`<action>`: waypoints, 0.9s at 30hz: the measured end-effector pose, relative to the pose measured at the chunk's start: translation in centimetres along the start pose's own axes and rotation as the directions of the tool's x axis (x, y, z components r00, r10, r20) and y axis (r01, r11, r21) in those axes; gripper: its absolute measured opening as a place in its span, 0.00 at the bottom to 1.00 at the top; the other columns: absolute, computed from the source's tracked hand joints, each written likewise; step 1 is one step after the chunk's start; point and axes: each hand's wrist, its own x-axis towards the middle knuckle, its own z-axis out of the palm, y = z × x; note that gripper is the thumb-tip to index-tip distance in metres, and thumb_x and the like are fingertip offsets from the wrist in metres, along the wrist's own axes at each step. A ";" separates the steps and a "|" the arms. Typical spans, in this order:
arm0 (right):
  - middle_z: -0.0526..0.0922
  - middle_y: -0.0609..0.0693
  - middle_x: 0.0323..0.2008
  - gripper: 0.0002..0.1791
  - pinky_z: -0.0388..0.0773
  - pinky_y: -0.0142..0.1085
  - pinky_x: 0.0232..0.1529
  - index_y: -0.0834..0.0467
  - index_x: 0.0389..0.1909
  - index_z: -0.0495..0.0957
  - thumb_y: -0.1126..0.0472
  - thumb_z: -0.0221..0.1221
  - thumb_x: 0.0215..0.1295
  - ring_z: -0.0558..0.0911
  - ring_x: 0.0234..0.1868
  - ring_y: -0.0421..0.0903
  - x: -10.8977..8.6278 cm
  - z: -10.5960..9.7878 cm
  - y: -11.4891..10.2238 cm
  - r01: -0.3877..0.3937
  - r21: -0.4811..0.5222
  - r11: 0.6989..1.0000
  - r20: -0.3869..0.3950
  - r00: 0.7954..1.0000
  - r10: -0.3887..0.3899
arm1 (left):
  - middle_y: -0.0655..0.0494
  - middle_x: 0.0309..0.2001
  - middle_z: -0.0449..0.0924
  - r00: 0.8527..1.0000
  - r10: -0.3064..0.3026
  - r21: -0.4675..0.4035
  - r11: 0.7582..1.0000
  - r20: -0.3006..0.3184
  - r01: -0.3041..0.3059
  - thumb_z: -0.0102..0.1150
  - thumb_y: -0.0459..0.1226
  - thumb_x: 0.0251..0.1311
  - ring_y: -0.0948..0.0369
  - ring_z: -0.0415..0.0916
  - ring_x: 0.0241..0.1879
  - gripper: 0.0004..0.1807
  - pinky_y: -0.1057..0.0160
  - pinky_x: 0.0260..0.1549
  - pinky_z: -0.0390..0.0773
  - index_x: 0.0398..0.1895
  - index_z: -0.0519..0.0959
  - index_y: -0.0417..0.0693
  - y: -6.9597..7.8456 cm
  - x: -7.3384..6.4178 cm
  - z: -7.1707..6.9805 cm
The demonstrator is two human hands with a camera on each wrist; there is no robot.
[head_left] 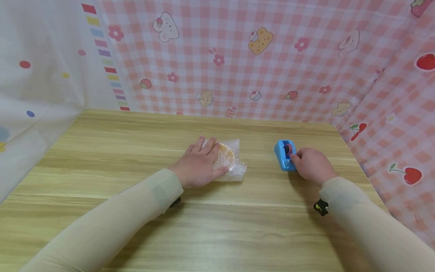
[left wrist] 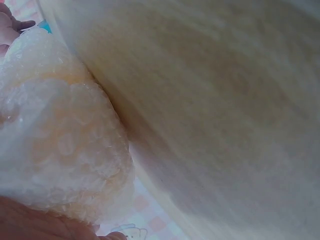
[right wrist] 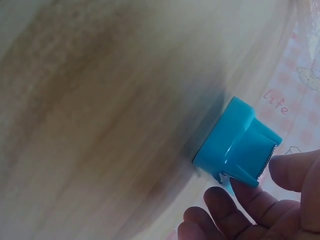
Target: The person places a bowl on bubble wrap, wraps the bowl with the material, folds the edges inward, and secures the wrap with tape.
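My left hand (head_left: 198,163) lies flat with its fingers spread, pressing on a bubble-wrap parcel (head_left: 238,170). Through the clear wrap shows a round yellow-orange patterned thing (head_left: 227,152), partly hidden by the hand. In the left wrist view, the bubble wrap (left wrist: 65,135) bulges over the tabletop. To the right, my right hand (head_left: 314,165) pinches with thumb and index finger at a blue tape dispenser (head_left: 283,158) that holds a small roll (head_left: 289,148). In the right wrist view, the thumb (right wrist: 292,170) is right at the dispenser's serrated cutter (right wrist: 267,162); the other fingers curl below.
Both hands work over a wood-grain table (head_left: 217,226). A pink checked cloth (head_left: 217,75) with cartoon prints hangs along its back edge and right side. On the left hangs a white dotted curtain (head_left: 44,75).
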 end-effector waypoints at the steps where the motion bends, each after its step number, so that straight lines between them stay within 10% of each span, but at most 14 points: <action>1: 0.81 0.61 0.41 0.29 0.76 0.41 0.39 0.72 0.63 0.76 0.49 0.46 0.84 0.78 0.40 0.55 0.0 0.0 0.0 0.000 0.001 1.000 0.002 1.000 0.000 | 0.49 0.88 0.32 1.000 0.001 0.000 1.000 0.001 -0.001 0.30 0.71 0.75 0.42 0.27 0.86 0.51 0.38 0.82 0.44 0.87 0.42 0.47 0.0 0.0 0.0; 27: 0.79 0.59 0.37 0.27 0.74 0.38 0.35 0.69 0.58 0.76 0.48 0.45 0.84 0.77 0.38 0.53 0.6 0.3 0.1 -0.037 0.071 0.997 0.022 0.999 0.036 | 0.51 0.88 0.31 1.000 -0.011 -0.017 1.000 0.014 0.012 0.30 0.72 0.74 0.43 0.26 0.86 0.52 0.39 0.83 0.42 0.87 0.41 0.48 -0.2 0.2 0.0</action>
